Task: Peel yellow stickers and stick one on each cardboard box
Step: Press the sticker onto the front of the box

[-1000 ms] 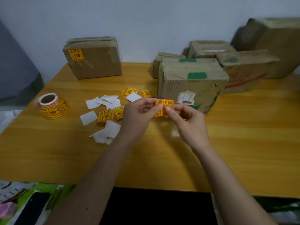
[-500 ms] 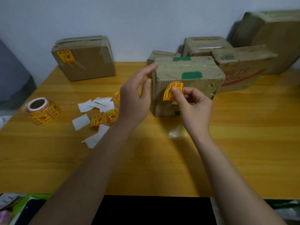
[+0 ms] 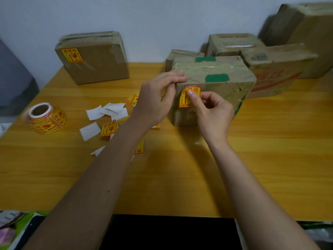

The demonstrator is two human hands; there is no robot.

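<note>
A worn cardboard box (image 3: 219, 82) with green tape patches stands in the middle of the wooden table (image 3: 252, 159). A yellow sticker (image 3: 185, 103) with red print lies against its front face near the top left corner. My right hand (image 3: 210, 112) presses the sticker with the thumb, the other fingers curled. My left hand (image 3: 156, 98) grips the box's top left corner, fingers on top, thumb on the front edge. At the back left a second box (image 3: 97, 64) carries a yellow sticker (image 3: 72, 55).
A roll of yellow stickers (image 3: 46, 118) lies at the left. Loose stickers (image 3: 108, 128) and white backing papers (image 3: 100, 112) are scattered left of my arm. Several more boxes (image 3: 281, 69) are stacked at the back right against the wall.
My right hand carried the peeled sticker from above the table up to the box's front face. My left hand let go of it and moved onto the box's corner.
</note>
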